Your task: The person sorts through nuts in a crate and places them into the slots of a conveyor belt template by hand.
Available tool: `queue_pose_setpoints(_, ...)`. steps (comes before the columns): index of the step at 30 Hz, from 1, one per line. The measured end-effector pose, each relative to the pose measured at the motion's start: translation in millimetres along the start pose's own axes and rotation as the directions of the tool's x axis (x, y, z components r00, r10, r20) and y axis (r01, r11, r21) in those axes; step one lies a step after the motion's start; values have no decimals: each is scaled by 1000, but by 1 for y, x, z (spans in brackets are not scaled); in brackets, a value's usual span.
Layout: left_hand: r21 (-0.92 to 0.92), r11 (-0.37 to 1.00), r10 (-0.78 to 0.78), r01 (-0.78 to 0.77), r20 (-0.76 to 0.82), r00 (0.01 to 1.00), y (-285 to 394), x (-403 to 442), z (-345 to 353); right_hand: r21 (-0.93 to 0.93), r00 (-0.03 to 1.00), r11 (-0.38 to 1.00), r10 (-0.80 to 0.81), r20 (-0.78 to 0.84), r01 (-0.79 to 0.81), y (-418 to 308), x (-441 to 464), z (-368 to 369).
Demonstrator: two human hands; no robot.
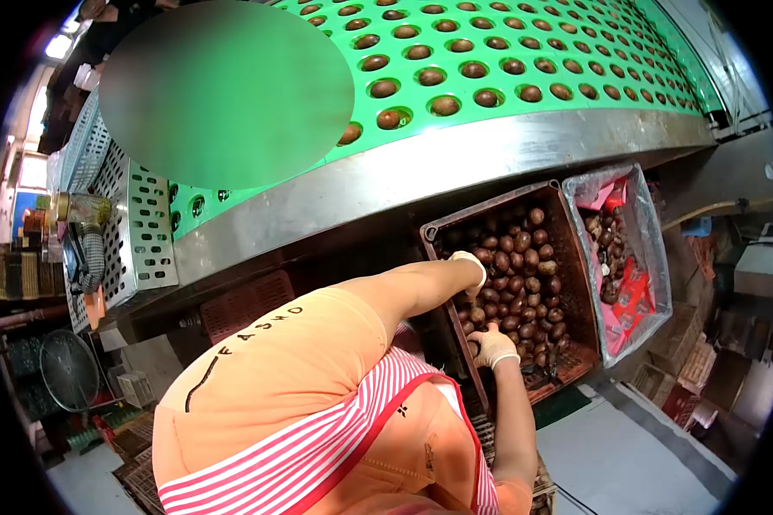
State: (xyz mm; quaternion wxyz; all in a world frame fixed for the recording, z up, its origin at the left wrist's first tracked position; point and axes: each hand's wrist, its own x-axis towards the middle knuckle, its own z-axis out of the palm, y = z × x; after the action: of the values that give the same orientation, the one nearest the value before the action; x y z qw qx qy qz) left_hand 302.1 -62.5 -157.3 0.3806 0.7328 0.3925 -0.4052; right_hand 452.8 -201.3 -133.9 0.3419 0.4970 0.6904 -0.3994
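Both my hands wear whitish gloves and reach into a dark red crate point(578, 283) of dark brown egg-shaped pieces point(515, 262). My left hand point(471, 273) is at the crate's left side, its fingers curled down among the pieces and partly hidden by the hand itself. Close to the near wall, my right hand point(495, 348) is bent with thumb and fingers around a small dark rounded thing, which looks like one of the pieces. What the left fingers hold, if anything, is hidden.
A green panel point(421, 118) with rows of cups holding similar pieces slopes above, edged by a broad steel rim point(524, 137). Right of the crate stands a bin lined with clear plastic point(657, 300). A perforated metal guard point(150, 232) is at left; crates lie below right.
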Motion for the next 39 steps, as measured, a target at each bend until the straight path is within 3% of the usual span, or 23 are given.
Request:
queue_pose_setpoints(3,40,999,13,-9,-107,994,1,-15,-8,-148,997,989,-30,-77,19,2,4,17)
queue_pose_setpoints(4,39,999,39,-34,-115,993,0,-15,-7,-59,988,997,30,-153,-40,15,21,42)
queue_pose_setpoints(7,-124,978,103,-166,-403,909,0,-18,-2,28,981,998,64,-183,-60,-1,4,25)
queue_pose_setpoints(9,-341,847,191,-408,-522,832,-10,-68,-13,-46,991,999,-14,-134,8,-23,-30,-10)
queue_pose_setpoints(11,-597,569,219,-566,-553,804,-31,-127,-19,174,919,982,-1,-394,75,-2,-23,9)
queue_pose_setpoints(13,-502,420,231,-756,-746,624,-68,-152,-12,430,830,889,116,-546,159,24,-15,22)
queue_pose_setpoints(14,-492,287,205,-822,-807,554,-90,-157,-2,710,819,660,250,-516,246,34,-10,25)
queue_pose_setpoints(15,-612,104,123,-784,-774,621,-114,-185,9,879,849,359,307,-429,315,35,-14,19)
queue_pose_setpoints(17,-668,-70,-106,-741,-734,671,-163,-246,35,841,756,148,377,-535,521,44,-8,12)
queue_pose_setpoints(18,-602,-161,-185,-782,-760,623,-200,-247,57,804,819,-222,331,-469,551,4,-38,-23)
queue_pose_setpoints(19,-400,-155,-315,-903,-847,429,-224,-266,70,752,839,-374,193,-509,542,-4,-42,-39)
queue_pose_setpoints(21,-455,-317,-559,-832,-619,551,-279,-315,111,667,726,-350,62,-685,658,-60,-50,-88)
queue_pose_setpoints(23,-341,-267,-687,-901,-589,426,-344,-329,147,688,704,-152,144,-695,710,-95,-24,-128)
queue_pose_setpoints(24,-251,-205,-798,-946,-516,310,-364,-333,156,703,703,-24,52,-709,711,-132,-29,-157)
queue_pose_setpoints(25,-173,-264,-814,-949,-488,315,-395,-326,165,714,714,20,-45,-699,700,-176,-28,-183)
queue_pose_setpoints(27,-264,-276,-850,-924,-381,363,-440,-306,173,748,753,124,-215,-621,652,-247,-4,-222)
queue_pose_setpoints(28,-362,-288,-839,-887,-351,416,-450,-307,168,795,759,4,-300,-578,607,-271,35,-239)
queue_pose_setpoints(29,-462,-305,-825,-833,-309,473,-456,-307,166,775,718,44,-410,-562,631,-313,48,-255)
queue_pose_setpoints(31,-504,-247,-819,-828,-348,456,-460,-323,159,781,685,97,-555,-472,617,-388,63,-280)
queue_pose_setpoints(34,-454,-41,-882,-890,-402,246,-475,-337,157,644,602,235,-669,-436,728,-462,123,-297)
queue_pose_setpoints(35,-433,-23,-874,-901,-430,228,-489,-334,158,808,728,205,-590,-348,553,-489,122,-297)
queue_pose_setpoints(38,-454,98,-842,-886,-512,169,-535,-312,156,738,825,421,-461,-327,527,-512,141,-302)
queue_pose_setpoints(39,-563,487,-787,-667,-615,-55,-552,-294,155,702,840,476,-411,-355,530,-518,142,-309)
